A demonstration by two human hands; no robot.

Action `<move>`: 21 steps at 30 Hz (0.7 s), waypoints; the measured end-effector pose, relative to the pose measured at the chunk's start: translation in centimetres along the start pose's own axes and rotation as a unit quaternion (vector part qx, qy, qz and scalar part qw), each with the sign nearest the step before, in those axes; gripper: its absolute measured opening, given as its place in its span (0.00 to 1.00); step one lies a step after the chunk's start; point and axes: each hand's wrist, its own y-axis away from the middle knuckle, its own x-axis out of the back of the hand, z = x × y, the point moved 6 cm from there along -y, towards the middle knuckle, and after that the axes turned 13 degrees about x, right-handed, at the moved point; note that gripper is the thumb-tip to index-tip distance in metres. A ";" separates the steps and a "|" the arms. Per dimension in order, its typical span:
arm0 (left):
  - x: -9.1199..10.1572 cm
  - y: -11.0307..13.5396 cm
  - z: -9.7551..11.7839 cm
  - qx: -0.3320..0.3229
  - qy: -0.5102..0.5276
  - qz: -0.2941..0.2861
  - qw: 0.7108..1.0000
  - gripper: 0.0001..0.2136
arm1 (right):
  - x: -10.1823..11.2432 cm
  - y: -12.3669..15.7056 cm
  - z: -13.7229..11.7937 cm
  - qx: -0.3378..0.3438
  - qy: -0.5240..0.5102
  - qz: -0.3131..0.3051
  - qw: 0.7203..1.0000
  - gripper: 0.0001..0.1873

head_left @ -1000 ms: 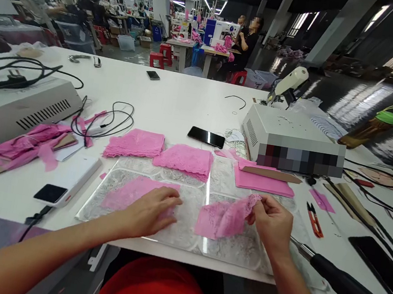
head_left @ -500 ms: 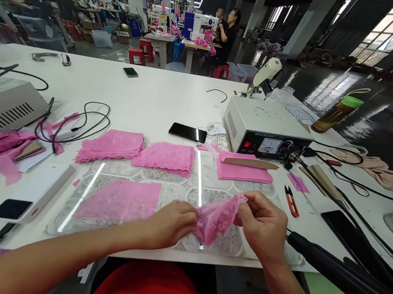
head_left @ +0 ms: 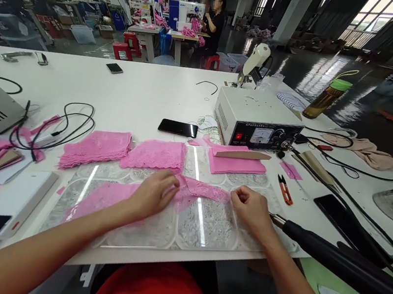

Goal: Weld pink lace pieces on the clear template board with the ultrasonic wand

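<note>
A pink lace piece [head_left: 202, 191] stretches between my two hands over the clear patterned mat [head_left: 208, 226]. Its left end is pinched in my left hand [head_left: 157, 191], and its right end in my right hand [head_left: 250, 206]. Under and beside my left forearm, a flat pink lace panel [head_left: 102, 197] lies on the mat, partly covered by the arm. Just beyond my hands sit two stacks of pink lace, a left stack [head_left: 97, 147] and a right stack [head_left: 156, 154]. Folded pink fabric [head_left: 236, 166] with a brown strip [head_left: 243, 155] on it lies farther right.
A metal control box [head_left: 256, 119] stands behind the fabric. Orange thread snips [head_left: 285, 190] and a black-handled tool [head_left: 328, 257] with cable are on the right. A phone [head_left: 177, 127] lies behind the stacks. Looped black cable [head_left: 68, 129] and a white box [head_left: 25, 202] are on the left.
My hands have moved apart and forward, my left hand going left. The lace piece, bunched and hanging before, is now drawn out sideways between them. The camera view has shifted slightly.
</note>
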 end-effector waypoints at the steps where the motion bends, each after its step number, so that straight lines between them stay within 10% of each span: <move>1: -0.5 0.6 0.7 -0.044 -0.023 -0.013 0.999 0.06 | -0.1 0.1 -0.5 0.031 0.003 -0.008 0.999 0.10; 6: -3.1 2.5 1.5 -0.175 -0.169 -0.041 0.969 0.08 | -1.0 0.4 -2.6 0.164 0.075 -0.071 0.981 0.08; 13: -1.3 3.6 1.8 -0.187 -0.111 -0.127 0.968 0.09 | 0.7 0.5 -1.6 0.045 0.097 -0.090 0.990 0.09; 21: -1.3 4.7 1.9 -0.213 -0.119 -0.155 0.957 0.11 | 0.6 2.6 -2.6 0.151 0.158 -0.087 0.972 0.06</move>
